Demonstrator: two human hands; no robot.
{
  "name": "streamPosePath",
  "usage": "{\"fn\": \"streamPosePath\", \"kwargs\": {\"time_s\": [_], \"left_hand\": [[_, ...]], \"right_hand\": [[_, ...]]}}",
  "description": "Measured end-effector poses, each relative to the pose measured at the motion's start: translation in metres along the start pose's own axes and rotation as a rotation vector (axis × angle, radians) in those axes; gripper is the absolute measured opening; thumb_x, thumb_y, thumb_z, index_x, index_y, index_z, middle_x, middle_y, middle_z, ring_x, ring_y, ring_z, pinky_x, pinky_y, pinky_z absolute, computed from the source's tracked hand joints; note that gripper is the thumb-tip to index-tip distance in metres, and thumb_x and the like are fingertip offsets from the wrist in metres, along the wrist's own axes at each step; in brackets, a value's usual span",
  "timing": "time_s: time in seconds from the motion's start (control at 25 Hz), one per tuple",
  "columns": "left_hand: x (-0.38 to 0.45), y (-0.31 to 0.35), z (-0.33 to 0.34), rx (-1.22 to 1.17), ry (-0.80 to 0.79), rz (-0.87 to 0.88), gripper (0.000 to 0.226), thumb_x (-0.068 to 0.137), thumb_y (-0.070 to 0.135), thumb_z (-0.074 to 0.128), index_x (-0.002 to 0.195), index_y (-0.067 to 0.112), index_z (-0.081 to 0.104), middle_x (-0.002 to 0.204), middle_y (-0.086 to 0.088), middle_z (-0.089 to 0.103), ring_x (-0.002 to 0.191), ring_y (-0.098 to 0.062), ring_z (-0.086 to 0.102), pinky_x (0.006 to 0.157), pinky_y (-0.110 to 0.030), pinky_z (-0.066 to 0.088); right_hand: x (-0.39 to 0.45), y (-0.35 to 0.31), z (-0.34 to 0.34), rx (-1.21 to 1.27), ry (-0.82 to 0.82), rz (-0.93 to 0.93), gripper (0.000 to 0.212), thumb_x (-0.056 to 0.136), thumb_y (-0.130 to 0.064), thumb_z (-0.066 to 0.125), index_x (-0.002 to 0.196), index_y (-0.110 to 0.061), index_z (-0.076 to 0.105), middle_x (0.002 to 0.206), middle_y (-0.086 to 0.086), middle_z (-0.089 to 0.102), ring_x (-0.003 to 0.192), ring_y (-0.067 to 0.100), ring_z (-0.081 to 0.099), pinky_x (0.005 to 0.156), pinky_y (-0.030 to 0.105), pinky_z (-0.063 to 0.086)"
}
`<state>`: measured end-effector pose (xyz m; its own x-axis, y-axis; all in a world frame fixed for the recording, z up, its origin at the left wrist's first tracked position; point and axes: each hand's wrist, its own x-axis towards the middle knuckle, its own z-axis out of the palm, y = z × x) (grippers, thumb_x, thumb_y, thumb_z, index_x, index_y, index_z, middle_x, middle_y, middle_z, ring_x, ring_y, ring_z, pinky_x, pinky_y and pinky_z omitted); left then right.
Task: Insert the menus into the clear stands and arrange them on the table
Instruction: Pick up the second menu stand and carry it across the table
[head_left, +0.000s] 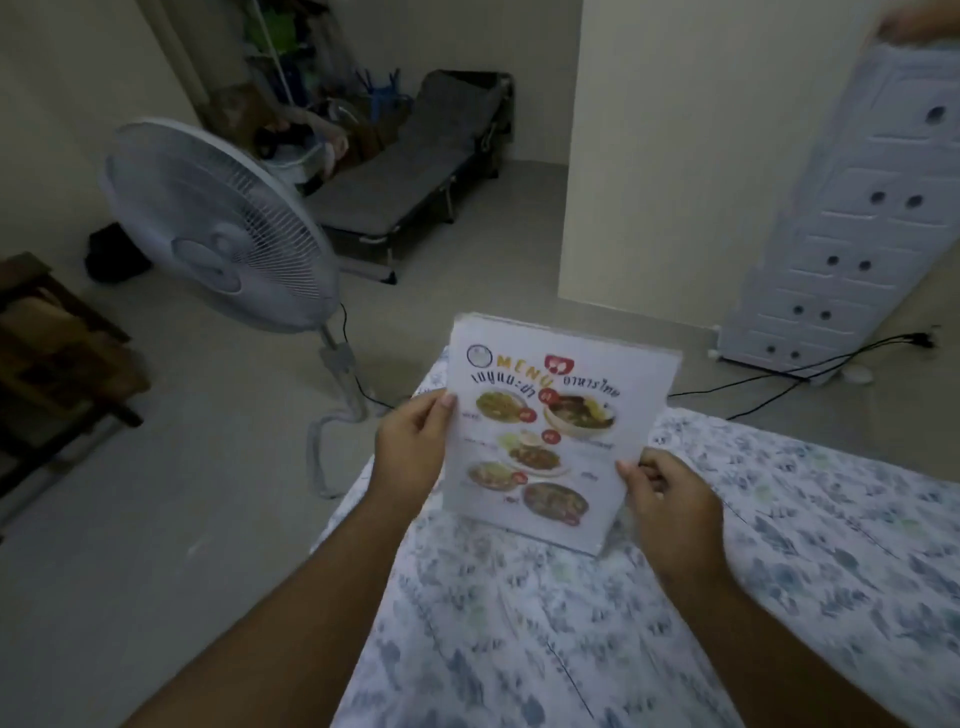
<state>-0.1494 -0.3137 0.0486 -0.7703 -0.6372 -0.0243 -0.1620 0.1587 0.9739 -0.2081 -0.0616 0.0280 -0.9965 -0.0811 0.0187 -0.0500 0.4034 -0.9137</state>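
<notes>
- The menu (545, 441) carries the word "MENU" in orange and yellow capitals near its top, with a round badge to the left of it and a red badge to the right; a line of Thai script runs below, too blurred to read letter by letter.
- Five dishes of food are pictured on the sheet, each with a small red tag beside it; the tags and captions are too small to make out.
- One menu and one clear stand (660, 410) are in view. The sheet sits inside the stand, whose clear edge shows along the top and right side.
- The stand is upright, tilted slightly, its base touching the flower-patterned cloth (571, 623) on the desk near the far left corner.
- Left hand (413, 452): its grip is closed on the left edge of the stand, thumb on the front face, fingers behind.
- Right hand (670, 499): its grip pinches the lower right edge of the stand, fingers curled in close.
- Beyond the desk on the floor stands one white pedestal fan (218, 228), just past the corner, its cable (358, 374) trailing down the pole.
- A grey folding cot (415, 171) lies further back by the wall, with clutter heaped behind it.
- A white plastic drawer tower (852, 223) stands at the right, and black cords (789, 371) cross the floor before it.
- A dark wooden piece (47, 353) sits at the left edge.
</notes>
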Motion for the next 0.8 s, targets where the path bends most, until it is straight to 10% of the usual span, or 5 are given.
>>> {"fn": "streamPosePath", "kwargs": {"time_s": [0.28, 0.52, 0.8], "left_hand": [[0.173, -0.012, -0.002, -0.006, -0.042, 0.043, 0.024, 0.099, 0.038, 0.057, 0.090, 0.037, 0.079, 0.105, -0.006, 0.081, 0.106, -0.034, 0.075, 0.092, -0.059, 0.059], [0.200, -0.045, 0.001, 0.047, -0.041, 0.063, 0.029, 0.103, 0.041, 0.051, 0.103, 0.029, 0.078, 0.100, 0.004, 0.081, 0.099, -0.022, 0.076, 0.090, -0.052, 0.061], [0.173, -0.019, -0.004, 0.282, -0.068, 0.035, 0.038, 0.105, 0.040, 0.047, 0.126, 0.019, 0.070, 0.117, -0.002, 0.076, 0.111, -0.026, 0.070, 0.100, -0.048, 0.055]], "right_hand": [[0.119, -0.024, 0.104, 0.029, 0.060, -0.026, 0.013, 0.095, -0.019, 0.062, 0.087, -0.013, 0.068, 0.081, 0.003, 0.072, 0.078, 0.026, 0.068, 0.069, 0.039, 0.057], [0.128, -0.011, 0.128, -0.025, 0.073, -0.132, 0.013, 0.099, -0.019, 0.057, 0.088, -0.016, 0.065, 0.084, -0.005, 0.069, 0.075, 0.000, 0.067, 0.055, 0.013, 0.051], [0.123, -0.036, 0.099, -0.187, -0.088, -0.085, 0.027, 0.101, -0.029, 0.052, 0.121, -0.021, 0.067, 0.097, -0.014, 0.071, 0.086, 0.003, 0.066, 0.070, 0.025, 0.052]]}}
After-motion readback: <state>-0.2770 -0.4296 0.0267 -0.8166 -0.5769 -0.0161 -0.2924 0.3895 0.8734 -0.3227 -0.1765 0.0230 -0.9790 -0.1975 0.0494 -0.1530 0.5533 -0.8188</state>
